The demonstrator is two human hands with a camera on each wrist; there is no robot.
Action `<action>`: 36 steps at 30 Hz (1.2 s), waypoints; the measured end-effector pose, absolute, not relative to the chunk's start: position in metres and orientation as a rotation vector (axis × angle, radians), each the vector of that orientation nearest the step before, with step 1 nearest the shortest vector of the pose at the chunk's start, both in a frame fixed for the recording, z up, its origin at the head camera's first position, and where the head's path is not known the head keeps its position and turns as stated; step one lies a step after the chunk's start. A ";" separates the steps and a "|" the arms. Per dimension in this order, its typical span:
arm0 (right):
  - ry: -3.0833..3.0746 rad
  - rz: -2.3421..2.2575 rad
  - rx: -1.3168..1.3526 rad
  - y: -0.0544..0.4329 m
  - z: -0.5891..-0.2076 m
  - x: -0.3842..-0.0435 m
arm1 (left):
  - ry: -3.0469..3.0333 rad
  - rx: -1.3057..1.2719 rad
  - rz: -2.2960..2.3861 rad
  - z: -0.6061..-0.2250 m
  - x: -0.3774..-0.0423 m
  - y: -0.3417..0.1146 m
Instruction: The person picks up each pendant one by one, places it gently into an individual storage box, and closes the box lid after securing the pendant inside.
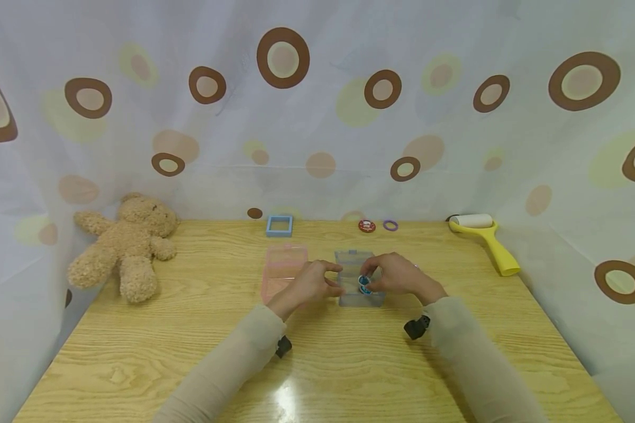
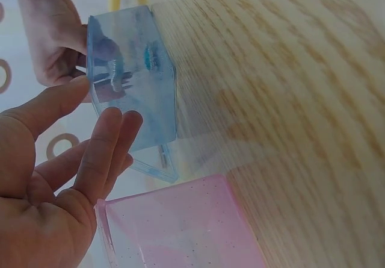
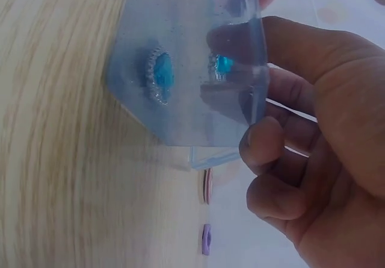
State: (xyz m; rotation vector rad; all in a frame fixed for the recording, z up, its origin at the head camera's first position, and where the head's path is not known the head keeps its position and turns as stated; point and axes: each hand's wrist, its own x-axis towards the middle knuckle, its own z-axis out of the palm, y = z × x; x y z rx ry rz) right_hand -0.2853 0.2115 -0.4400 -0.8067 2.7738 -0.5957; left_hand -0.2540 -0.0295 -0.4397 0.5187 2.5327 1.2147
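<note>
A clear bluish plastic box sits on the table with its lid open. My right hand reaches over its right wall and pinches a small blue gem ornament with a silvery rim inside it. Lower in the box, another blue oval with a beaded silvery edge shows through the wall; I cannot tell whether it is a second ornament or a reflection. My left hand holds nothing, its fingers extended with the tips at the box's left rim. Behind its wrist stands an open pink box.
A teddy bear sits at the left. Along the back lie a blue square frame, a red round badge and a purple ring. A lint roller with a yellow handle lies at the right by the curtain.
</note>
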 end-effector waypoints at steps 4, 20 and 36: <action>2.769 -0.554 -0.796 0.209 -0.439 -0.284 | 2.532 0.529 1.217 -0.440 -0.255 -0.029; 2.777 -0.480 -0.808 0.207 -0.438 -0.281 | 2.564 0.525 1.190 -0.437 -0.253 -0.029; 2.786 -0.665 -0.835 0.215 -0.435 -0.284 | 2.548 0.550 1.207 -0.439 -0.253 -0.034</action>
